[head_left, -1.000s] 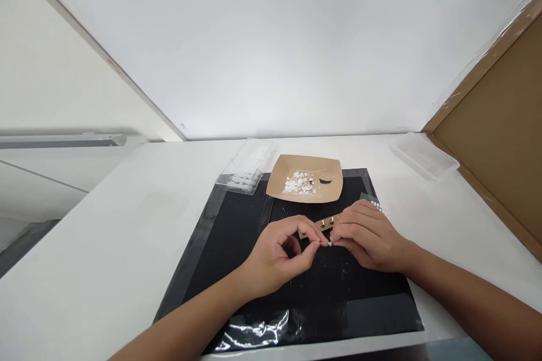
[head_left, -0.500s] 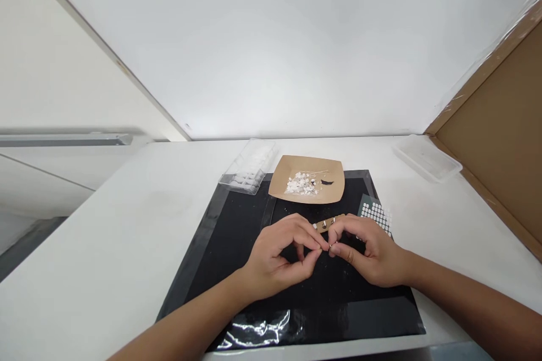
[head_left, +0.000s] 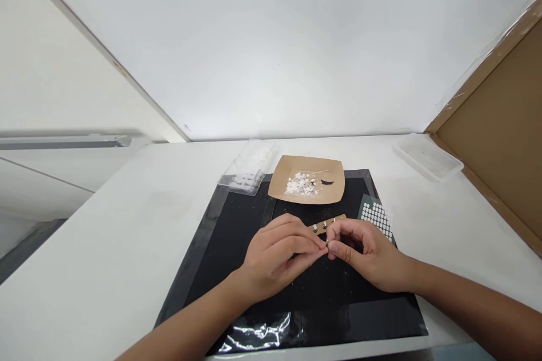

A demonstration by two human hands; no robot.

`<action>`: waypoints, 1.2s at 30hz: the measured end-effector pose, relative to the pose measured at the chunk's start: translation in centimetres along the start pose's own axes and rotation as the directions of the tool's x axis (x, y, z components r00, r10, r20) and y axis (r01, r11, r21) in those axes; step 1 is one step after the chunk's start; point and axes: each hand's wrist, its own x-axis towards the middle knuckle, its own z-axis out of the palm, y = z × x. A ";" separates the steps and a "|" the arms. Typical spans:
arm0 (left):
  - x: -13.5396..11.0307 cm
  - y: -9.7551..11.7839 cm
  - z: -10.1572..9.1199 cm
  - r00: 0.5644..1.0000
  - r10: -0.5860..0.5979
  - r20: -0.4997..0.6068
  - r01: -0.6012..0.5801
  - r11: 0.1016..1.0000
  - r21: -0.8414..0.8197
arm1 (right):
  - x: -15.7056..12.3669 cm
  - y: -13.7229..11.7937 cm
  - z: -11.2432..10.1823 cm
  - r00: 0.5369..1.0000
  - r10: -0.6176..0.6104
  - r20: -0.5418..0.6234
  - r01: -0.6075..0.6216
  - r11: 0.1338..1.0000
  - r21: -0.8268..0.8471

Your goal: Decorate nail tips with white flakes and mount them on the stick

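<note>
My left hand (head_left: 275, 259) and my right hand (head_left: 364, 254) meet fingertip to fingertip over the black mat (head_left: 237, 248). Both pinch a tiny pale piece between thumb and forefinger; it is too small to name. Just behind the fingers lies a small brown cardboard strip (head_left: 328, 224) with small metal studs on it. A brown paper tray (head_left: 307, 179) holding several small white bits and a dark scrap sits at the mat's far edge.
A green sheet of white round dots (head_left: 376, 215) lies at the mat's right edge. A clear compartment box (head_left: 248, 168) stands behind the mat on the left, a clear plastic lid (head_left: 425, 157) at the far right, beside a cardboard panel (head_left: 503, 124). The table is white.
My right hand has slid back toward me, uncovering the dotted sheet and the cardboard strip. Both hands have come closer, pinching at one point.
</note>
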 end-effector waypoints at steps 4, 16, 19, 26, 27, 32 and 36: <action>-0.1 0.1 0.2 0.999 -0.037 -0.028 0.038 0.998 0.040 | 0.0 0.0 0.0 1.000 0.014 0.003 -0.014 1.000 0.010; -0.9 -0.6 0.2 0.997 -0.016 0.071 0.012 0.998 0.062 | 0.0 0.0 -0.2 1.000 -0.013 0.014 0.013 0.999 -0.031; -0.9 -0.8 0.1 0.997 0.001 0.082 -0.008 0.997 0.083 | 0.0 -0.1 -0.2 1.000 -0.007 0.010 0.007 0.999 -0.052; -0.8 -0.3 -0.1 0.993 0.023 0.119 -0.047 0.979 0.200 | -0.1 -0.2 0.2 0.999 0.033 0.015 -0.033 0.999 -0.011; -0.7 -0.1 -0.1 0.992 0.016 0.127 -0.042 0.979 0.201 | -0.1 -0.2 0.3 0.999 0.034 0.008 -0.033 0.999 -0.011; -0.4 0.4 -0.1 0.988 -0.032 0.148 0.009 0.989 0.148 | -0.5 0.1 1.1 0.998 0.005 -0.063 -0.008 0.999 -0.036; -0.6 0.3 -0.1 0.990 -0.042 0.132 0.023 0.990 0.136 | -0.4 0.1 1.0 0.990 0.022 -0.136 -0.023 1.000 -0.002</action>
